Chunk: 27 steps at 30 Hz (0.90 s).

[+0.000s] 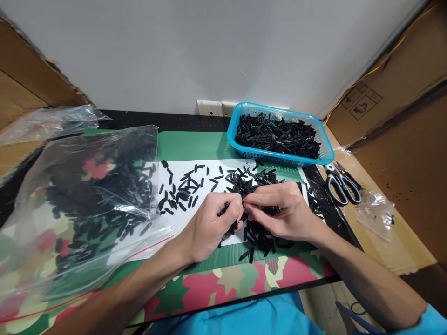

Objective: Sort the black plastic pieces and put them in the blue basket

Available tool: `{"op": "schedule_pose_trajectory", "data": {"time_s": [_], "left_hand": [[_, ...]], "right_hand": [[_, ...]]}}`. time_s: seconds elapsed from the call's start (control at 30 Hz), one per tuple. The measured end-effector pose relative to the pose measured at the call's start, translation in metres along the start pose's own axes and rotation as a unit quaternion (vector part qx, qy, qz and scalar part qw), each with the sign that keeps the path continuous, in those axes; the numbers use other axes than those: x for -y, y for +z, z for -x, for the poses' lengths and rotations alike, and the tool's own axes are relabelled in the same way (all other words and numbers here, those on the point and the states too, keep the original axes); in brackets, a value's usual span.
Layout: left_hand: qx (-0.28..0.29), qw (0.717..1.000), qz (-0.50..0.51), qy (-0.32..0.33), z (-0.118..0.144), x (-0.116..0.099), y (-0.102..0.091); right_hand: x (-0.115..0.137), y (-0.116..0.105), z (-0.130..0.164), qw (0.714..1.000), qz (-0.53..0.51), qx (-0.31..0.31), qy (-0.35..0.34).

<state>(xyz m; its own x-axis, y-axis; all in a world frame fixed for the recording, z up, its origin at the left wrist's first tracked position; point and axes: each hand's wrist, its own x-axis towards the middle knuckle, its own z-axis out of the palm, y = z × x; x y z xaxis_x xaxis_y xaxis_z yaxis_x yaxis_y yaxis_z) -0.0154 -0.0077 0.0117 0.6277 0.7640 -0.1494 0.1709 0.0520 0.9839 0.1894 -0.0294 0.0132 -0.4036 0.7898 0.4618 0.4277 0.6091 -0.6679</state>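
Both hands pinching black clips over the white sheet.
Left hand [209,223] curled shut on several clips [228,218]; right hand [279,214] fingertips closed on one, at the pile [251,181]. Clips look light, stiff, small: likely best pinched by the ends.

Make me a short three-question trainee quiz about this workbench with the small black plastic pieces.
1. True or false: the blue plastic basket holds black pieces.
2. Which tool lies right of the basket? A) black-handled scissors B) a hammer C) a ruler
3. Fill in: the loose small black plastic pieces lie on a white ____.

Key:
1. True.
2. A, the black-handled scissors.
3. Sheet: the white paper sheet, where the left hand and right hand meet, fingertips pinching pieces. A clear plastic bag of pieces lies left.
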Motion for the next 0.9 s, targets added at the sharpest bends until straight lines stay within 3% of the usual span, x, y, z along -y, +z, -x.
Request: {"op": "schedule_pose_trajectory", "data": {"time_s": [0.2,0.33,0.5,0.63,0.73,0.9], "left_hand": [[-0.005,1.0,0.01,0.005,0.0,0.0,-0.001],[0.003,0.994,0.112,-0.009,-0.002,0.005,0.002],[0.034,0.956,0.285,-0.055,-0.004,0.005,0.004],[0.043,0.931,0.347,-0.101,-0.004,0.001,0.0],[0.026,0.921,0.367,-0.128,-0.004,-0.001,-0.002],[0.027,0.914,0.381,-0.134,-0.003,-0.001,-0.004]], "right_hand": [[0.003,0.006,-0.002,0.997,-0.057,-0.038,0.039],[0.003,0.008,-0.002,0.995,-0.05,-0.063,0.052],[-0.001,0.007,-0.003,0.989,-0.041,-0.114,0.087],[-0.007,0.007,-0.004,0.965,-0.142,-0.154,0.16],[-0.006,0.009,-0.004,0.954,-0.205,-0.139,0.169],[-0.002,0.012,-0.001,0.963,-0.195,-0.116,0.148]]}}
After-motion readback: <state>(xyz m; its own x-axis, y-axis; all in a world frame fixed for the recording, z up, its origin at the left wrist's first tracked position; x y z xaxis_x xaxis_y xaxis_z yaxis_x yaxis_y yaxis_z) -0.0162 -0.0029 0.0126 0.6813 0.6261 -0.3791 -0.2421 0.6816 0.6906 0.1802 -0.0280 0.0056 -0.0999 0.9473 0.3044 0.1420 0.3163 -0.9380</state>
